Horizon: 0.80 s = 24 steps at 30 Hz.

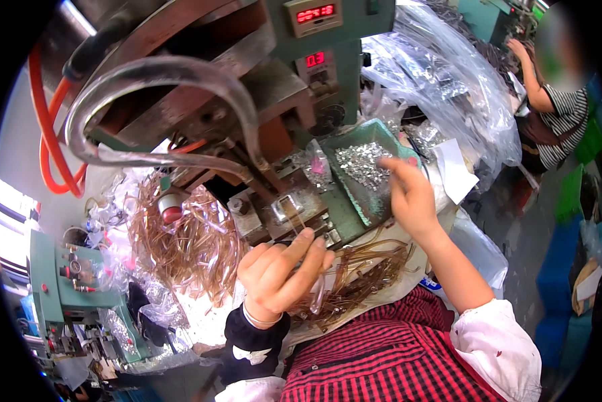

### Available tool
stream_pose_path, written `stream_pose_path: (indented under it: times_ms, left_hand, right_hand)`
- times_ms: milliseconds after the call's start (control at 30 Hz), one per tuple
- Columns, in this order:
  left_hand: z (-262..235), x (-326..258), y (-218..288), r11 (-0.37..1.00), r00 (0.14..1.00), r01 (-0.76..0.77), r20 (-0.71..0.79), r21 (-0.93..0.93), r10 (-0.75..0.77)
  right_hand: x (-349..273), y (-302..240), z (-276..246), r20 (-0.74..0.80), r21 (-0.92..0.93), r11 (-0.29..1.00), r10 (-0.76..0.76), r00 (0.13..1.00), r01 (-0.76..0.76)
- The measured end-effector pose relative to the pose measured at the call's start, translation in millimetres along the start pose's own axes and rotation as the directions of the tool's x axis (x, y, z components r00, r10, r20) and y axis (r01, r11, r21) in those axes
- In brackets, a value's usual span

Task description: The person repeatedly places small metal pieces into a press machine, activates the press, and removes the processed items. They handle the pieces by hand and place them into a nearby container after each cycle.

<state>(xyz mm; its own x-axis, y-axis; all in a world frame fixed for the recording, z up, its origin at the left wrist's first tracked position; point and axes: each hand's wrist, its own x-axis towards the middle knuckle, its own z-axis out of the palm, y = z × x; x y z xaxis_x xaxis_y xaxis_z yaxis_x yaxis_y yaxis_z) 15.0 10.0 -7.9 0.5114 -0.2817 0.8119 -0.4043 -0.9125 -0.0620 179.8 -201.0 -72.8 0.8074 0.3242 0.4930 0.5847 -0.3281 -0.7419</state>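
A: Left hand (281,278)?
B: Wrist low, back upward, fingers (293,252) closed narrow on a thin clear strip (299,220) running to the metal fixture (308,194)
A: Right hand (411,197)?
B: Forearm angled inward from lower right, fingers bent at metal pieces (360,164) in the green tray (375,206); whether gripping any, cannot tell

Over right, a stripe-clad person (566,130), near heaped clear plastic (442,84); left, a green machine (43,271), possibly with a gauge (75,266)!
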Motion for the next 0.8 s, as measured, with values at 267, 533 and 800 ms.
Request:
stream_pose_path:
  times_ms: [267, 533, 800]
  left_hand:
    - [-4, 8, 5, 0.999, 0.999, 0.044, 0.027, -0.008, -0.044]
    - [-50, -20, 19, 0.951, 0.956, 0.294, -0.031, 0.099, -0.292]
    - [-129, -121, -72, 0.277, 0.494, 0.622, -0.092, 0.733, -0.865]
  right_hand:
    - [-3, 5, -1, 0.148, -0.334, 0.942, 0.022, 0.989, 0.029]
    - [-5, 10, 13, 0.040, -0.270, 0.963, 0.020, 0.999, -0.008]
    - [8, -9, 19, -0.070, 0.000, 0.999, -0.035, 0.997, 0.035]
